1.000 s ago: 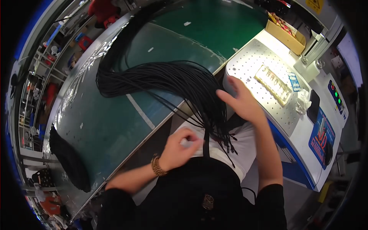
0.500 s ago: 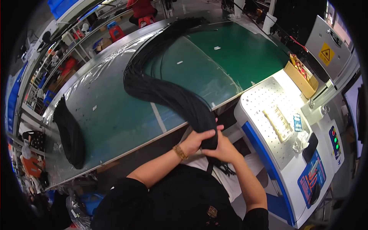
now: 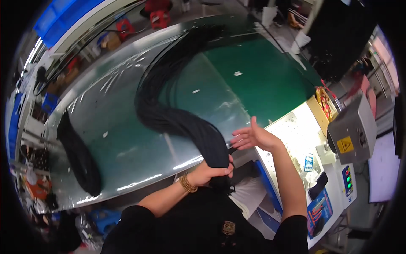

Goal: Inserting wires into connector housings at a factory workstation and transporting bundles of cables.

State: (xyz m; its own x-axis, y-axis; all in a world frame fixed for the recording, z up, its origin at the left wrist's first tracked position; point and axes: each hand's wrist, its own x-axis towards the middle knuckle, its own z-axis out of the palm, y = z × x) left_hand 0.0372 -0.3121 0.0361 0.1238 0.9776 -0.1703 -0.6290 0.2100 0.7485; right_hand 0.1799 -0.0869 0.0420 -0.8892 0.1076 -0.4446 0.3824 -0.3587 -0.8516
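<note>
A long, thick bundle of thin black cords [image 3: 186, 123] snakes across the green-topped table [image 3: 275, 72] from its far edge to its near edge. My left hand [image 3: 208, 172], a beaded bracelet at its wrist, is wrapped round the near end of the bundle, just off the table edge. Some loose cord ends hang below that grip. To the right of the bundle, my right hand [image 3: 253, 137] is raised with fingers spread, touching nothing. A shorter looped bundle of black cords [image 3: 78, 154] lies at the table's left end.
On my right stands a white machine with a brightly lit perforated plate [image 3: 285, 133] and a grey metal housing [image 3: 355, 127]. A cardboard box [image 3: 318, 111], a black phone [image 3: 318, 185] and a blue mat [image 3: 314, 211] are on it. Red stools [image 3: 160, 19] stand beyond the table.
My right hand has let go of the bundle and moved up and to the right, opening. My left hand keeps its grip. The view has shifted, with the machine now lower and further left.
</note>
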